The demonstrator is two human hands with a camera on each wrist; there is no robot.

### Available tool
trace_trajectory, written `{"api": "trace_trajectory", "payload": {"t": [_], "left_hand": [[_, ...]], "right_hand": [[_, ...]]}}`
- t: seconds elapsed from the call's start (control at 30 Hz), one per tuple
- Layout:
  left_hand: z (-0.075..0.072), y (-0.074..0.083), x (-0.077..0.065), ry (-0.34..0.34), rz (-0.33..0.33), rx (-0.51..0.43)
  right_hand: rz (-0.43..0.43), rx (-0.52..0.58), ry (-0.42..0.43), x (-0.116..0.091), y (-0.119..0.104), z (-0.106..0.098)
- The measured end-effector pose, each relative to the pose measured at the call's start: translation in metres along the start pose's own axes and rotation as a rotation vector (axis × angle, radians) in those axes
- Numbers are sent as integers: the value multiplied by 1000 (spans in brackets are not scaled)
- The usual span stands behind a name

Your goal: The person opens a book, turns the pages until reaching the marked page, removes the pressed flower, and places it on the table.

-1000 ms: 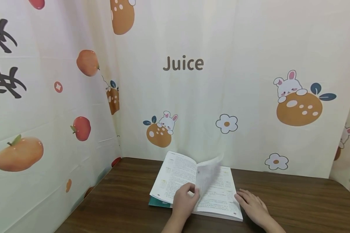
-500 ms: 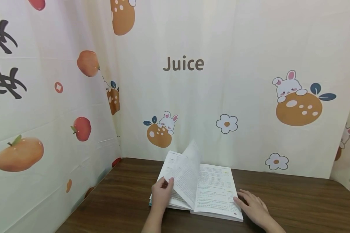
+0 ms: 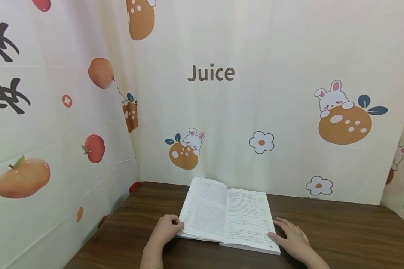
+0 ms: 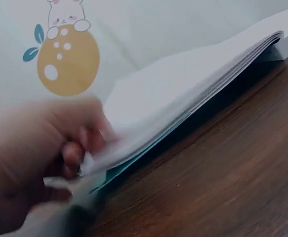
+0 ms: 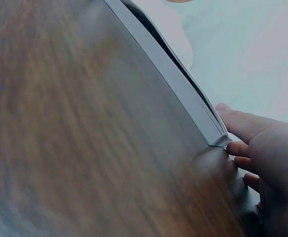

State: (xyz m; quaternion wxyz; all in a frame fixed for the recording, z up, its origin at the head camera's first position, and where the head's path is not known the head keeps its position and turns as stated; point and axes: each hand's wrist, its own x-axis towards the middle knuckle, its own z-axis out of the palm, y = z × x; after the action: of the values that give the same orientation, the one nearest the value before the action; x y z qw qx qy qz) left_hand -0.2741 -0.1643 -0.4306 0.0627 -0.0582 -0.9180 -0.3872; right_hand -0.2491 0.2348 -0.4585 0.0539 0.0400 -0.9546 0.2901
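An open book (image 3: 246, 216) with printed white pages lies on the brown wooden table, and a strip of teal cover (image 4: 121, 170) shows under its left half in the left wrist view. At the left edge of the book, my left hand (image 3: 164, 229) has its fingers curled at the border of the left page (image 3: 205, 209), seeming to pinch it; motion blur softens this in the left wrist view. My right hand (image 3: 293, 240) rests at the lower right edge, its thumb on the page and the other fingers loosely extended beside the page block (image 5: 183, 98).
The dark wooden table (image 3: 343, 224) extends to both sides of the book. Right behind it hangs a pale curtain (image 3: 229, 112) printed with fruit, rabbits and flowers. Another printed curtain (image 3: 54, 142) borders the table on the left.
My left hand has carried a page from the middle over to the left, and it now lies down on the left half. The right hand has stayed almost still.
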Motion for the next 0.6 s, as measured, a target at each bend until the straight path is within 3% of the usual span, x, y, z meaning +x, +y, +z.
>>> {"api": "trace_trajectory", "payload": {"t": [0.17,0.23,0.33,0.43,0.53,0.6], "left_hand": [[-1,-3,-1,-62,-42,58],[1,-1,-1,-56,-59,90],[8,7,2,-5,-41,211],[25,20,6,96,96,334],[52,40,8,166,361,407],[71,56,6,140,530,432]], "right_hand": [[3,-4,-4,1,0,0],[3,-6,-4,2,0,-1],[6,-12,-4,1,1,-2],[11,-18,-2,0,2,-2],[4,-12,-2,-1,2,-2],[-1,-7,-4,-1,1,-2]]}}
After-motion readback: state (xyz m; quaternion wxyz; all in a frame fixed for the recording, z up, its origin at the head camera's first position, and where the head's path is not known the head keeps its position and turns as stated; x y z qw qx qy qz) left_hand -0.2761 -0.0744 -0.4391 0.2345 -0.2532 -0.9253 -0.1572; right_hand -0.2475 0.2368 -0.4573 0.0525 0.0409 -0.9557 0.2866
